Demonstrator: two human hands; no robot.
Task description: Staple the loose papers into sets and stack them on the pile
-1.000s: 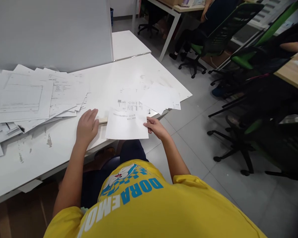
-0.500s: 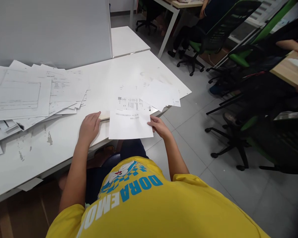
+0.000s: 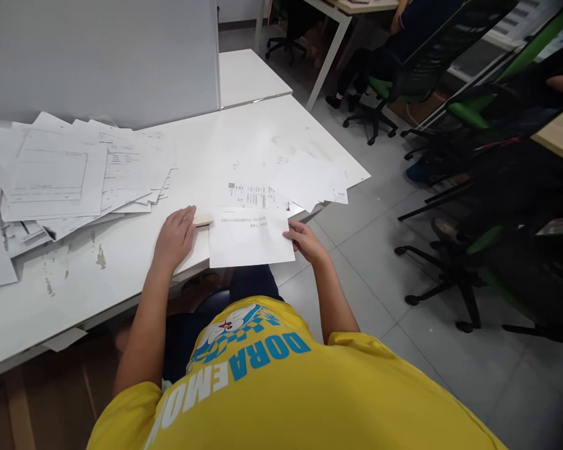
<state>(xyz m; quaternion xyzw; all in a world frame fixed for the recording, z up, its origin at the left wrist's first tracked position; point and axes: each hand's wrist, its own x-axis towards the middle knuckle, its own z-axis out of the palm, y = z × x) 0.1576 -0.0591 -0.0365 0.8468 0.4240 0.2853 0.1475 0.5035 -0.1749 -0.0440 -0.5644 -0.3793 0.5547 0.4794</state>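
Our right hand (image 3: pixel 304 240) has drawn the pinched sheet (image 3: pixel 249 237) nearer over the counter (image 3: pixel 136 262) edge, while our left hand (image 3: pixel 176 234) rests open, seemingly touching a small wooden block (image 3: pixel 203 220).

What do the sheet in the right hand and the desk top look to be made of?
White printed sheet: thin matt paper, overhanging the edge flat, text lines showing. White desk top: probably laminated board, smooth with slight sheen; the coating looks chipped in dark patches.
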